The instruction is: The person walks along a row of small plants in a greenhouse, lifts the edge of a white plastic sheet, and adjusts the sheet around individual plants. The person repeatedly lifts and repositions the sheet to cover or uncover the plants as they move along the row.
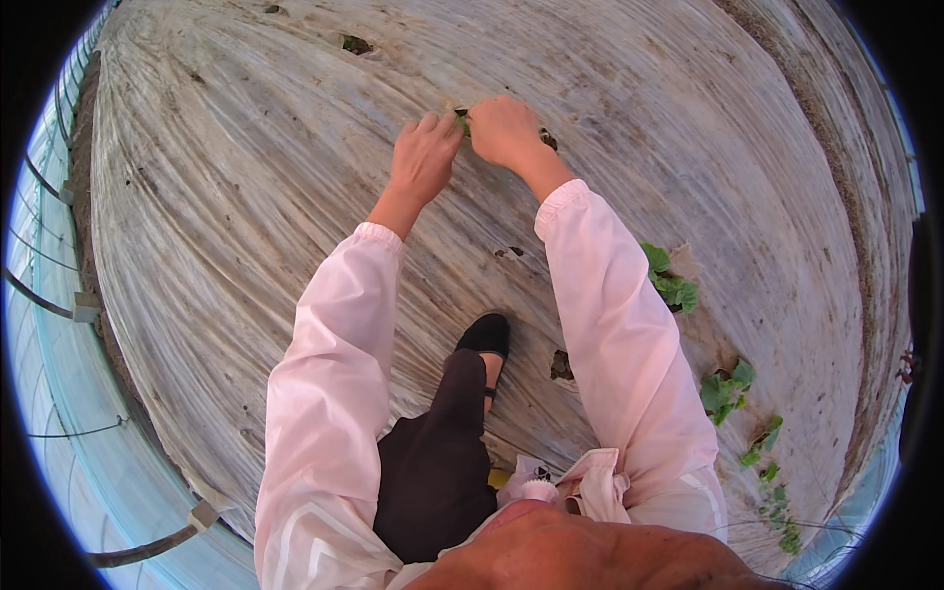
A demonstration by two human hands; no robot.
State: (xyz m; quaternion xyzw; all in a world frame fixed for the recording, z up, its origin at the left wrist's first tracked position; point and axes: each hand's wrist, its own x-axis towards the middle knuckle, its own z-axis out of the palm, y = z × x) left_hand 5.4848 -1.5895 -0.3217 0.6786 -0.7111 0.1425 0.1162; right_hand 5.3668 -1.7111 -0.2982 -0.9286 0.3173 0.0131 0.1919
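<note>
My left hand (429, 153) and my right hand (506, 130) meet low over pale plastic mulch film (310, 177) on the ground. Between them shows a small green leaf (464, 124) at a dark opening in the film. The left fingers bend down at the left edge of that opening. On its other side, my right hand is curled, with its fingertips turned under and out of sight. Whether either hand pinches the film or the plant is hidden. Just behind the right wrist is another dark hole (548, 139).
Leafy green seedlings (671, 280) grow through the film at right, with more plants (726, 391) lower down. Other holes (357, 45) lie ahead. My black shoe (487, 335) stands on the film beside a torn hole (562, 365). Bluish plastic sheeting (51, 354) with curved hoops (37, 293) edges the left side.
</note>
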